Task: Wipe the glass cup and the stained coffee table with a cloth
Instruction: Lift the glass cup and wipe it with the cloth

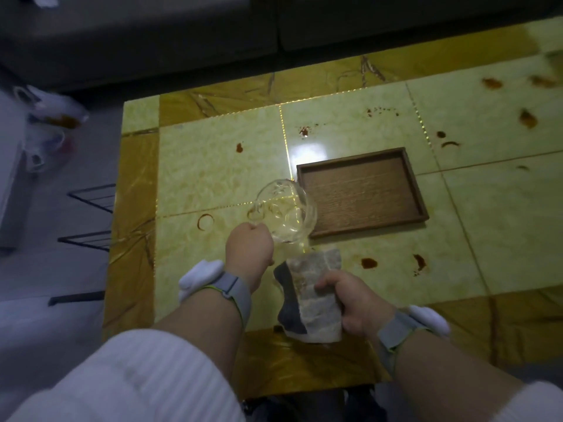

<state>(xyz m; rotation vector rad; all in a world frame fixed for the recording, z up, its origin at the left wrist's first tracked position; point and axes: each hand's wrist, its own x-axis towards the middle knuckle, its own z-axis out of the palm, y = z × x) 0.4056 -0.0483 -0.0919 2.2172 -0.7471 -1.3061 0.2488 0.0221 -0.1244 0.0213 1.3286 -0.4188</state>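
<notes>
The left hand (249,248) gripped the glass cup (285,213) by its handle; at its five o'clock, the right hand (350,303) clutched a folded cloth (310,296) above the stained coffee table (213,166).

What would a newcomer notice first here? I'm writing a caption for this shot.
The left hand holds a tilted glass cup above the coffee table, while the right hand grips a folded cloth just below it. Reddish-brown stains dot the glossy yellow-green top, and an empty wooden tray lies right of the cup.
</notes>
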